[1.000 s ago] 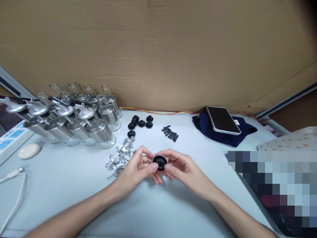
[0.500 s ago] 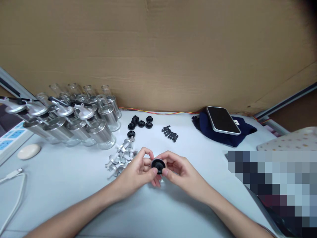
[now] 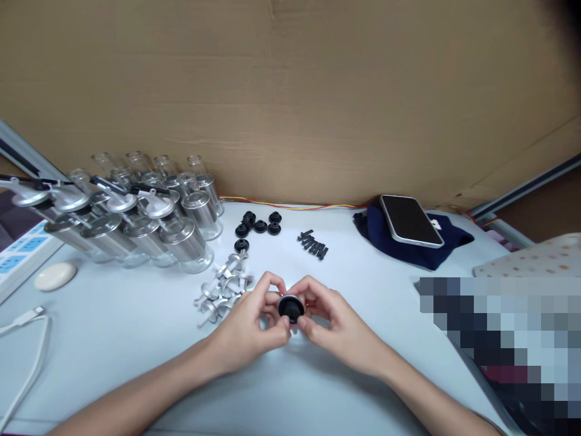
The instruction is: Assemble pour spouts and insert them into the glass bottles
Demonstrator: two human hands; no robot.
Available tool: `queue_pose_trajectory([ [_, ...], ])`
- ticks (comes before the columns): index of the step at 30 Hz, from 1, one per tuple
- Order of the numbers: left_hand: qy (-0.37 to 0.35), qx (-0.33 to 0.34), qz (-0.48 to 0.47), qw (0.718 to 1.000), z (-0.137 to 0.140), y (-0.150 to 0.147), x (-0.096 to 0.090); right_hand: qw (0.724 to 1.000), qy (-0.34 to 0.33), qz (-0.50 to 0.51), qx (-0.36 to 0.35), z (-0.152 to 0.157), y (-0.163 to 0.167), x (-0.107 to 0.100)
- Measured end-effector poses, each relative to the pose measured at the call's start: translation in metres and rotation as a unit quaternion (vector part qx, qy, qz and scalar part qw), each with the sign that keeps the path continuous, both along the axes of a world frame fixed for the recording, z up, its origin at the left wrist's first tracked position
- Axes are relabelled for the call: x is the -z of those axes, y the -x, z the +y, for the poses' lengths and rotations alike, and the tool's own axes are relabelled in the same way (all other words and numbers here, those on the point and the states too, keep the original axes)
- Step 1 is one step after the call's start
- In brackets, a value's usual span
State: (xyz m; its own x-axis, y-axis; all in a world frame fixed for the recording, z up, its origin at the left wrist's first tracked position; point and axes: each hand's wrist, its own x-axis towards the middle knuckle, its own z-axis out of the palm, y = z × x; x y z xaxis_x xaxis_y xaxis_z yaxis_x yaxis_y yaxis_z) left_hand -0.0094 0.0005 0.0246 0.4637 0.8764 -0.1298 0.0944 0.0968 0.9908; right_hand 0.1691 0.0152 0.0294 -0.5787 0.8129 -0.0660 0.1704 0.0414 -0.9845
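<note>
Above the table, a black rubber stopper (image 3: pixel 291 307) with a thin silvery rim is pinched between both hands, its hollow round side facing me. My left hand (image 3: pixel 258 321) grips it from the left with thumb and fingers. From the right, my right hand (image 3: pixel 329 318) holds the same piece, thumb close to the other thumb. Fingers hide its back. Left of my hands lies a pile of silver metal pourer caps (image 3: pixel 224 289). Beyond them are several loose black stoppers (image 3: pixel 260 226). Small black strip-like pieces (image 3: pixel 313 246) lie farther back, right of the stoppers.
Glass bottles with metal sleeves (image 3: pixel 186 243) crowd the left; some carry silver pourers (image 3: pixel 160 206). A power strip (image 3: pixel 22 257), an oval white object (image 3: pixel 55 277) and a white cable (image 3: pixel 36 357) lie far left. A phone (image 3: pixel 411 221) rests on dark blue cloth (image 3: pixel 376 233). Cardboard (image 3: pixel 290 103) stands behind.
The stopper has tilted slightly between my fingers, and both thumbs have shifted a little lower on its near edge. The fingers beneath it have drawn in. The view has shifted slightly.
</note>
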Motion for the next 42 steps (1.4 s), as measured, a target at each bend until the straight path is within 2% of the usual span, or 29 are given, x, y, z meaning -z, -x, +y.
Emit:
queue_pose_trajectory([
  [5,-0.020,-0.001,0.040,0.999,-0.001,-0.001,0.001,0.999,-0.003,-0.035,-0.014,0.000,-0.001,-0.001],
  [16,-0.017,0.005,0.069,0.997,-0.002,-0.002,-0.003,0.997,-0.025,-0.059,-0.038,-0.002,0.000,-0.005],
  [35,-0.043,0.003,0.110,0.993,-0.004,-0.003,-0.008,0.994,-0.060,-0.080,-0.035,-0.004,0.001,-0.006],
  [42,-0.059,-0.002,0.133,0.989,-0.004,-0.002,-0.008,0.995,-0.053,-0.079,-0.029,-0.006,0.002,-0.004],
])
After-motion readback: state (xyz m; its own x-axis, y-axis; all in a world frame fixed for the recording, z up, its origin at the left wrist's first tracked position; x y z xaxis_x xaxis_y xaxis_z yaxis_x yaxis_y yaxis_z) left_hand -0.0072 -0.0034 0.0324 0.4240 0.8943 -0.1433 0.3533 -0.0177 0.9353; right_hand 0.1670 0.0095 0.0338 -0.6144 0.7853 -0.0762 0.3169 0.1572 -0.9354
